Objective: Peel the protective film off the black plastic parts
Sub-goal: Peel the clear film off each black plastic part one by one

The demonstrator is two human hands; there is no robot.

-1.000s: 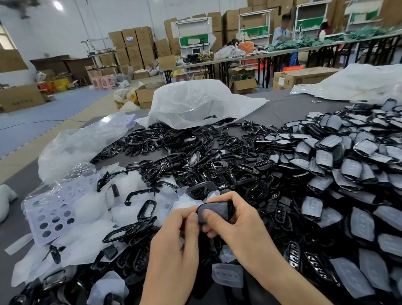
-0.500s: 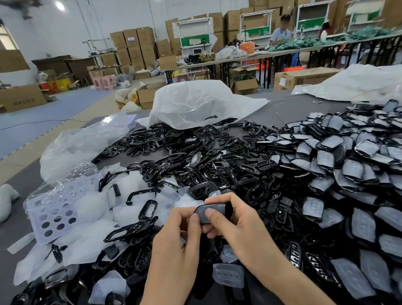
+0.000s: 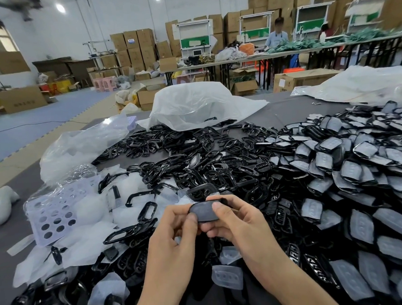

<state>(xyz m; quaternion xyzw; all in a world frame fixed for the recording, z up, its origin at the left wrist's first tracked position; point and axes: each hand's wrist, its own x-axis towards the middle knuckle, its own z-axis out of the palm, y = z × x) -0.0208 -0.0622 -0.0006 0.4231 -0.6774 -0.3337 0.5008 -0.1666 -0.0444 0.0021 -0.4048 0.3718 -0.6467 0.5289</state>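
Note:
Both hands hold one black plastic part (image 3: 204, 211) above the table, near the lower middle of the view. My left hand (image 3: 177, 228) pinches its left end with thumb and fingers curled. My right hand (image 3: 234, 219) grips its right side, thumb on top. The part's face looks dull grey, as if film covers it. A big heap of film-covered black parts (image 3: 355, 171) lies to the right. Bare black frames (image 3: 196, 162) pile up in the middle, beyond my hands.
Peeled film pieces (image 3: 93, 230) and a perforated lilac sheet (image 3: 53, 217) lie at left. Loose film scraps (image 3: 227, 274) sit below my hands. Clear plastic bags (image 3: 198, 104) lie at the back of the grey table (image 3: 288, 114). People work at far benches.
The part has tipped slightly in my hands and my left thumb has shifted along its left end. The hands stay in the same place.

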